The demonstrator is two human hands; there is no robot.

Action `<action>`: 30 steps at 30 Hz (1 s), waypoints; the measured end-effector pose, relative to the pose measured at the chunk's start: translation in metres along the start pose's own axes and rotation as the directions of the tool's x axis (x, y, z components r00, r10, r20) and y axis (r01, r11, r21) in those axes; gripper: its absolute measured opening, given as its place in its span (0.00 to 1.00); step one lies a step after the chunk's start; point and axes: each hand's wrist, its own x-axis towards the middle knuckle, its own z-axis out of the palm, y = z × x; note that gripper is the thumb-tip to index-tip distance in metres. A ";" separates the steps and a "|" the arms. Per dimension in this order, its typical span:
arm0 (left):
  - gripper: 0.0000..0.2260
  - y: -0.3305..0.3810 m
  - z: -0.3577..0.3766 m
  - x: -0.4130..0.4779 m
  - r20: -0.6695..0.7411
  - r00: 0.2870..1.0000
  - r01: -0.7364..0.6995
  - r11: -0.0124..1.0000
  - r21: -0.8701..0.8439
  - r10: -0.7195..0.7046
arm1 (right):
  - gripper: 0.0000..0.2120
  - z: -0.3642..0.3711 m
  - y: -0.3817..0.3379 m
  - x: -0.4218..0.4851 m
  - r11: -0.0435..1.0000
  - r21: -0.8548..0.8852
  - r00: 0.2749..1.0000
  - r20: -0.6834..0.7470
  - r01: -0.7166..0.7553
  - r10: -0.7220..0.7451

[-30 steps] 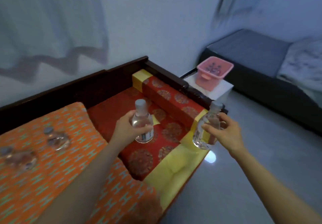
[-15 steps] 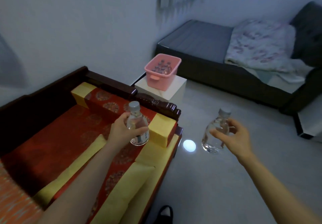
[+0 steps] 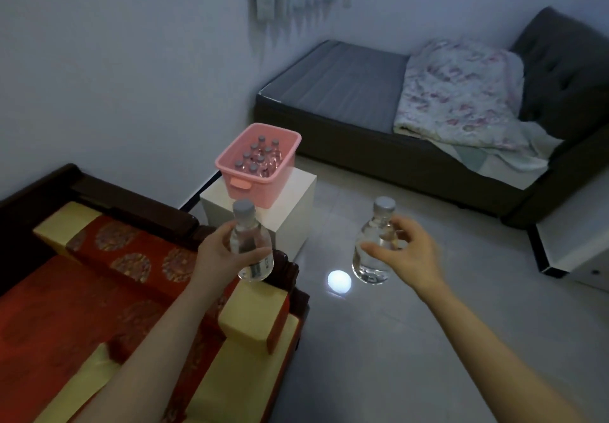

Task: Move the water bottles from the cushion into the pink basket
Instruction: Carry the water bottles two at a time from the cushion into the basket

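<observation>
My left hand (image 3: 221, 251) grips a clear water bottle (image 3: 251, 248) with a grey cap, held upright above the end of the red and yellow cushion (image 3: 108, 258). My right hand (image 3: 406, 251) holds a second clear bottle (image 3: 371, 258) upright over the grey floor. The pink basket (image 3: 280, 167) stands ahead on a white cube table (image 3: 298, 205), beyond both hands. Several capped bottles (image 3: 260, 157) stand inside it.
A dark wooden bench frame (image 3: 145, 206) runs along the cushion's far side. A dark sofa bed (image 3: 362, 116) with a flowered blanket (image 3: 461, 93) lies along the far wall. A bright light spot (image 3: 338, 280) shines on the tiled floor between my hands.
The view has swung right, away from the orange cushion, and closer to the basket. Both hands have carried their bottles forward toward the white table.
</observation>
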 end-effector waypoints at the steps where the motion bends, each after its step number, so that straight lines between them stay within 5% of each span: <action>1: 0.18 0.004 0.006 0.013 0.006 1.000 -0.003 1.000 0.011 0.003 | 0.24 -0.001 0.002 0.014 1.000 0.001 1.000 0.004 0.003 -0.003; 18: 0.22 0.027 0.132 0.238 -0.264 0.956 0.131 0.991 -0.004 -0.128 | 0.23 0.008 0.070 0.324 0.978 0.106 0.934 0.294 0.179 -0.202; 30: 0.24 0.001 0.143 0.382 -0.393 0.887 0.250 0.968 -0.028 -0.240 | 0.23 0.101 0.095 0.502 0.955 0.201 0.844 0.454 0.216 -0.286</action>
